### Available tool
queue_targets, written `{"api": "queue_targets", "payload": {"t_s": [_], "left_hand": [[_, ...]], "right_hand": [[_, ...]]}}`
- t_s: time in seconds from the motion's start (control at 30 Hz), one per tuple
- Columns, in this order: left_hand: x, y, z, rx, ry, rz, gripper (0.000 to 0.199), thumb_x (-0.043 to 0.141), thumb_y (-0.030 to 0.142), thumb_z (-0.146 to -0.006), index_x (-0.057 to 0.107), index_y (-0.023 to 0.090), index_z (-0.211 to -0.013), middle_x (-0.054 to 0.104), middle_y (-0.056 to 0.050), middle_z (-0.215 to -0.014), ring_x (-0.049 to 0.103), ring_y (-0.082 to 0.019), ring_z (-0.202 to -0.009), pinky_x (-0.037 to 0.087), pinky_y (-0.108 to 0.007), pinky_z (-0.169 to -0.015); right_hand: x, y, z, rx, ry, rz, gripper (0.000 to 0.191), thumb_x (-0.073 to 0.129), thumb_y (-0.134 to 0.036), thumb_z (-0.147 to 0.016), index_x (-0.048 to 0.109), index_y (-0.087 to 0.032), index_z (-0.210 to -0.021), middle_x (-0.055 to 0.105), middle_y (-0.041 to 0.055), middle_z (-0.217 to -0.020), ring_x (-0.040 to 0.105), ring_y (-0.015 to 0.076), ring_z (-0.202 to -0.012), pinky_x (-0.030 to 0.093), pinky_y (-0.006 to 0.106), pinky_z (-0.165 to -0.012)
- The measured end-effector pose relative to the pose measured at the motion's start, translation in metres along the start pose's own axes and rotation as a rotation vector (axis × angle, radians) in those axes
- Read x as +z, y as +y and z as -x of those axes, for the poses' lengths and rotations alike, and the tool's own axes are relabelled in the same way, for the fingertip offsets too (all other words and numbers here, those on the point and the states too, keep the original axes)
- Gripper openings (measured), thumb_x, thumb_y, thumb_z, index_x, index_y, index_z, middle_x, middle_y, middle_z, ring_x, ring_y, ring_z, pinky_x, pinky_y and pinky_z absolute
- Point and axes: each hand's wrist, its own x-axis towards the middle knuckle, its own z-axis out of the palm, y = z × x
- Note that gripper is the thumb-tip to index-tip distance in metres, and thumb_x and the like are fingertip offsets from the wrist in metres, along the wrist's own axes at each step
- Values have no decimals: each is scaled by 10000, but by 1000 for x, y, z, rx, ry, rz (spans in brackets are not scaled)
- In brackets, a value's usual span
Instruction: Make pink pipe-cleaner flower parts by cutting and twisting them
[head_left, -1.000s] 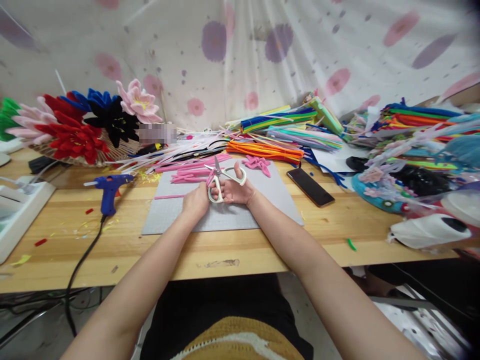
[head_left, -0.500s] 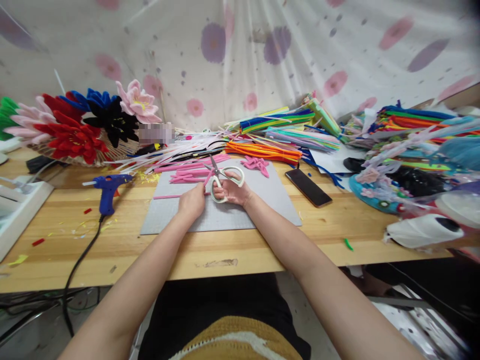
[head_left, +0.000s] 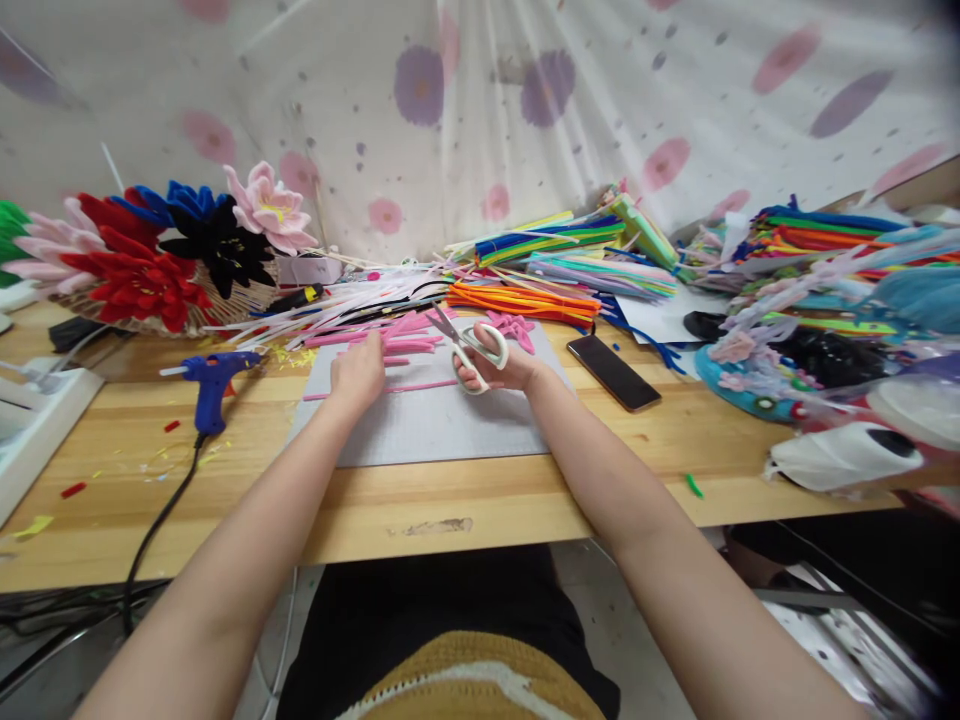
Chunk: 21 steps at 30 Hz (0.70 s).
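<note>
My right hand (head_left: 510, 362) has its fingers through the white handles of a pair of scissors (head_left: 466, 342), held above the grey mat (head_left: 442, 435) with the blades pointing up and left. My left hand (head_left: 358, 372) is closed at the left end of a pile of short pink pipe cleaners (head_left: 416, 343); its fingertips are turned away, hiding what they pinch. One long pink pipe cleaner (head_left: 420, 386) lies across the mat between the two hands. Behind the scissors lies a bent pink pipe-cleaner shape (head_left: 514, 328).
To the left lie a blue glue gun (head_left: 214, 385) with its cord and a white box (head_left: 49, 430). Pipe-cleaner flowers (head_left: 150, 285) stand at the back left. Bundles of coloured pipe cleaners (head_left: 525, 300) line the back. A phone (head_left: 613, 372) and a white roll (head_left: 844, 458) lie to the right.
My left hand has moved left and away to the pink pile; the pink piece seen in it before no longer shows. My right hand has moved right with the scissors.
</note>
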Motion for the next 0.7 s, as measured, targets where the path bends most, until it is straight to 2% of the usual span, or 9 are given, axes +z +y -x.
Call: {"api": "queue_targets", "payload": {"t_s": [0.07,0.17,0.27,0.33,0.43,0.57,0.7], "left_hand": [[-3,-2,-13,70,18,-22,401,204,263,-913,511,139,-1138,621,-185,-1008,599,-297,-949,428,-396,-761],[-1,-4,-28,214,67,-58,428,324,294,-885,467,134,-1255,551,-195,-1144,510,-317,-1093,381,-427,-880],[5,-8,-33,278,136,-62,522,432,325,-843,408,134,-1329,467,-193,-1264,407,-330,-1195,282,-452,-992],[7,-12,-31,276,173,-29,498,434,315,-842,436,126,-1302,456,-187,-1272,402,-320,-1193,268,-448,-1006],[7,-22,-24,330,133,61,383,448,332,-831,549,127,-1139,531,-162,-1138,465,-288,-1100,342,-412,-948],[4,-42,-12,541,-100,167,267,546,392,-760,597,175,-906,587,-98,-982,526,-236,-945,420,-357,-828],[3,-54,-3,601,-255,163,131,545,297,-743,599,180,-764,608,-71,-871,542,-208,-876,431,-333,-798]], "right_hand": [[-9,-3,7,-45,193,222,512,466,-674,-747,484,-164,-797,440,-29,-574,413,77,-478,292,190,-428],[-22,-8,17,-46,505,728,355,588,-506,-743,537,-160,-799,529,-4,-647,452,83,-536,314,205,-491],[-32,-12,28,110,701,1196,246,565,-401,-755,608,-163,-794,623,47,-772,533,139,-653,360,242,-574],[-35,-12,34,225,792,1370,252,554,-391,-748,631,-181,-863,653,75,-877,575,190,-748,383,267,-614],[-37,-8,41,286,857,1503,290,551,-382,-749,626,-192,-954,657,101,-993,593,241,-876,407,291,-660],[-39,-1,43,258,829,1610,303,527,-360,-776,622,-191,-1008,643,112,-1063,573,251,-977,419,304,-719],[-43,0,42,260,831,1635,310,535,-347,-773,628,-200,-1030,641,107,-1062,560,245,-989,419,308,-738]]}}
